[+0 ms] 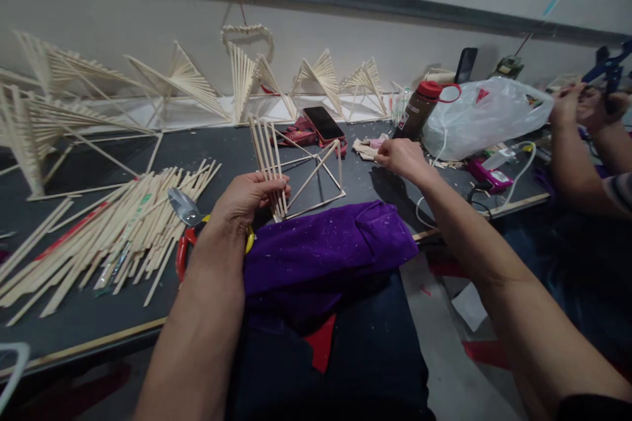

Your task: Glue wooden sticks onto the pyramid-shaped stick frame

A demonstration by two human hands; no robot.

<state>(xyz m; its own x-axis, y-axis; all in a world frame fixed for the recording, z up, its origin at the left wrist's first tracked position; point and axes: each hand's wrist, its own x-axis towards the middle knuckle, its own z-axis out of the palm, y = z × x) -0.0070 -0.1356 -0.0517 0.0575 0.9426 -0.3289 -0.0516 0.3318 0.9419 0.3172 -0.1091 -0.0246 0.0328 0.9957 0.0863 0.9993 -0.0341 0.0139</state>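
Note:
My left hand [251, 196] grips the slatted side of a small wooden stick frame [320, 168], which stands on the dark table. Several thin sticks rise side by side past its thumb and fingers. Farther right, my right hand [402, 156] has its fingers pinched together beside a small pile of wood pieces [366, 150]; whatever is between the fingertips is too small to make out. Scissors with red and yellow handles [184, 207] lie left of my left hand, partly behind the wrist. A purple cloth [330, 240] covers the table edge and my lap.
Loose sticks [123, 230] spread over the table's left. Finished stick models [316, 82] line the wall. Behind are a phone [323, 123], a bottle [419, 108], and a plastic bag [486, 115]. A magenta glue gun [488, 175] lies right, near another person's hands [587, 105].

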